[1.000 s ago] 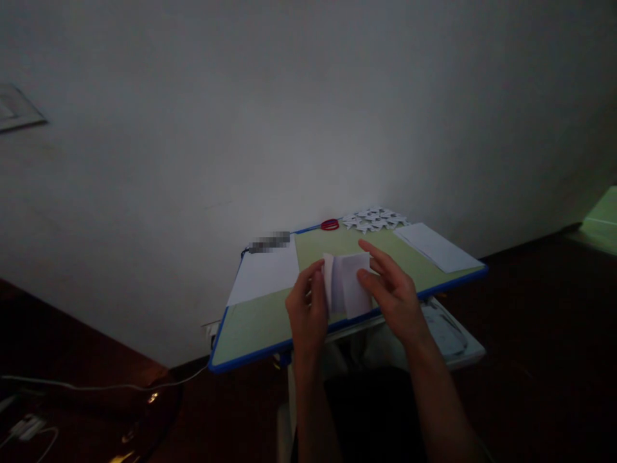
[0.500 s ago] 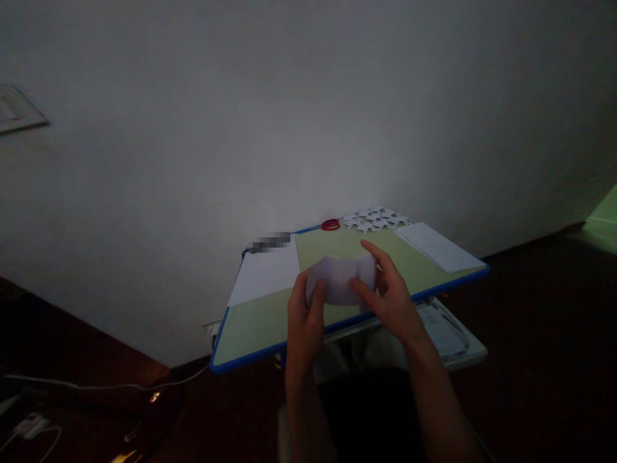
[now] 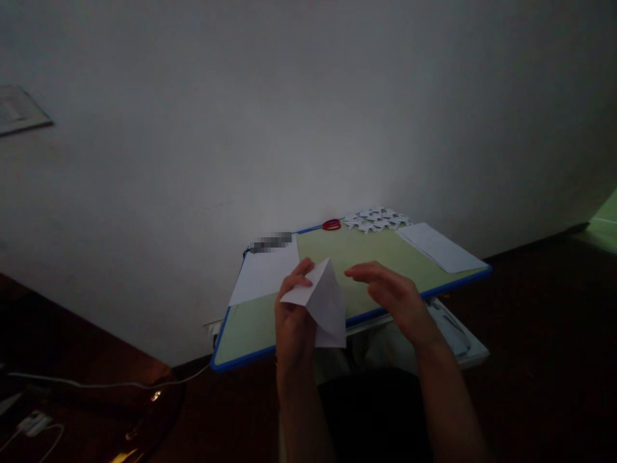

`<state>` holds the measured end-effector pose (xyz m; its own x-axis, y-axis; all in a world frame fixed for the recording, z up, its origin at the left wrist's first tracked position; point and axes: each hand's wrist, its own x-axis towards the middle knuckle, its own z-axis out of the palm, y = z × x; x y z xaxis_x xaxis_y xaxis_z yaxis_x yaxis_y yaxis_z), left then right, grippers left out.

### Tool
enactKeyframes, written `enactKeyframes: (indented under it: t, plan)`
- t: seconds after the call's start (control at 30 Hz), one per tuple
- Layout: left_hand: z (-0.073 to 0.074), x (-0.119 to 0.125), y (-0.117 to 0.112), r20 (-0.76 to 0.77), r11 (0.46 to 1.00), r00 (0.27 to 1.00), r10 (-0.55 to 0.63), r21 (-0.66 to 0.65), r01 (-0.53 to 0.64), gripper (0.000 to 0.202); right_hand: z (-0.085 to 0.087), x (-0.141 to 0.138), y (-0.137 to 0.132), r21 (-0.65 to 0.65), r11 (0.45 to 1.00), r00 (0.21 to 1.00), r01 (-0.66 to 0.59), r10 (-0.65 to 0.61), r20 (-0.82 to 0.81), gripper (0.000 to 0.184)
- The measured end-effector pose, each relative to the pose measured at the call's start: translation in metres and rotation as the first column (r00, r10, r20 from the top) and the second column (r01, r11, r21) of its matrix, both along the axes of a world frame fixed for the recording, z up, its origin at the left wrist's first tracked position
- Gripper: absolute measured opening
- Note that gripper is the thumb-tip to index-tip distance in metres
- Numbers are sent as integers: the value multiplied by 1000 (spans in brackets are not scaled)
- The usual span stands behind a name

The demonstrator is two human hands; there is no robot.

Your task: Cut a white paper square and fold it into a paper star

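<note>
A creased piece of white paper is held up over the table's near edge, its folds standing partly apart. My left hand is closed on its left side, with fingers wrapped over the upper flap. To the right of the paper, my right hand hovers with fingers stretched out and nothing in it, apart from the sheet. Below both hands lies the pale green table top with its blue rim.
Several small folded paper pieces lie at the back right, beside red-handled scissors. White sheets rest at the left and in a stack at the right. Under the table is a tray. A wall rises behind.
My right hand has let go of the paper and moved right, its fingers straightened. In my left hand the paper has turned from a broad curved face to an angled, partly opened shape.
</note>
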<state>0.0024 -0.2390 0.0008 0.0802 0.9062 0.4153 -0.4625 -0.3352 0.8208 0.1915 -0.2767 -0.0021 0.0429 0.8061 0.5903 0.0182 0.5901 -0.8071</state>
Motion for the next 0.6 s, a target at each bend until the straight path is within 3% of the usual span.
enactKeyframes:
  t: [0.1,0.33,0.4,0.5,0.6]
  plan:
    - [6,4,-7,53,994,993,-103,26,102,36,-1,-11,10,-116,986,990,121,-128,-53,40]
    - [9,7,-10,21,982,982,-187,39,186,29,3,-21,6,-239,970,980,-48,0,-197,31]
    - [9,8,-8,20,987,988,-152,-50,153,40,4,-24,6,-240,970,969,-29,-31,-244,30]
    - [9,11,-3,-2,970,999,-54,-236,52,60,5,-27,7,-197,976,939,96,-155,-307,31]
    - [7,13,2,-25,962,999,-48,-272,39,75,4,-29,9,-140,971,916,193,-230,-329,34]
